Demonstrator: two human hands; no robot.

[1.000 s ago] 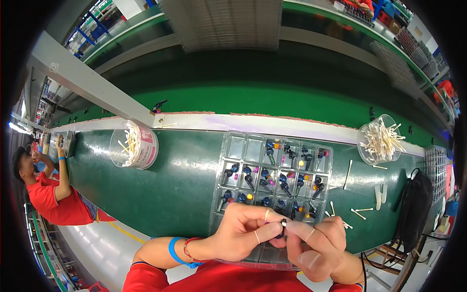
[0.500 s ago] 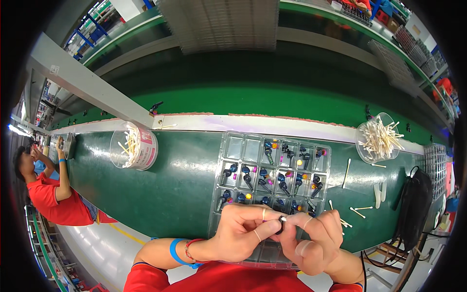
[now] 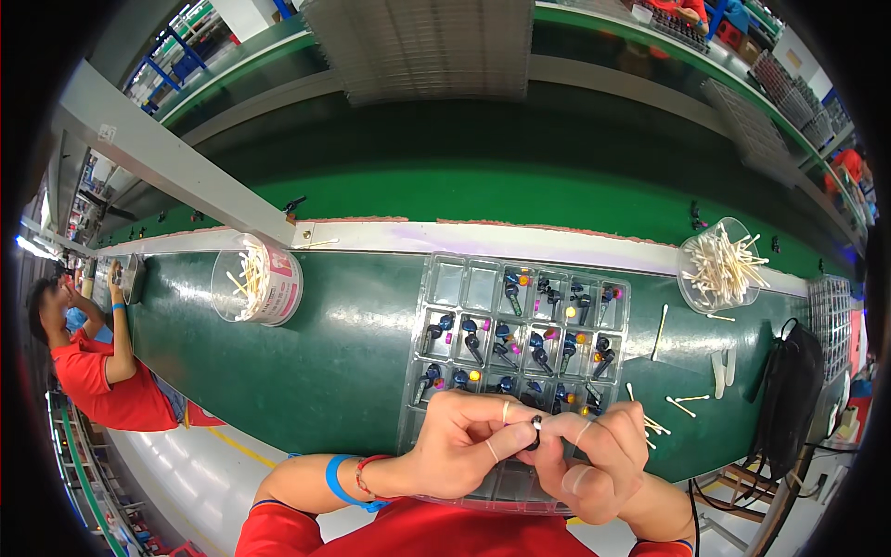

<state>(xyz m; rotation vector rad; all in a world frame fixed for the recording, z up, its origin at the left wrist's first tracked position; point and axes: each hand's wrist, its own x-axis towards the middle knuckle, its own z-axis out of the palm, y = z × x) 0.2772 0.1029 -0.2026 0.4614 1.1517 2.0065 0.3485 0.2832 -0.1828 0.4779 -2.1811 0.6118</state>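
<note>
My left hand (image 3: 467,444) pinches a small dark earbud-like part (image 3: 535,434) between thumb and forefinger. A white spot shows on the part, but its exact shape is too small to make out. From the other side my right hand (image 3: 599,457) closes its thumb and forefinger on it. Both hands wear pale finger bands. Beneath and beyond them lies a clear compartment tray (image 3: 447,280). Many of its compartments hold dark blue stemmed earbuds (image 3: 471,342) with small yellow, orange and pink bits. My hands hide its nearer rows.
Cotton swabs fill a labelled tub (image 3: 288,288) on the left and a clear cup (image 3: 691,292) on the right. Loose swabs (image 3: 660,332) and a black pouch (image 3: 794,390) lie at right. Behind a white rail (image 3: 390,234) runs a green belt (image 3: 520,200). A co-worker (image 3: 102,367) sits far left.
Both hands stay almost in place, with slight finger movement. The white spot on the dark part has shifted a little. Small dark pieces on the belt have slid slightly left.
</note>
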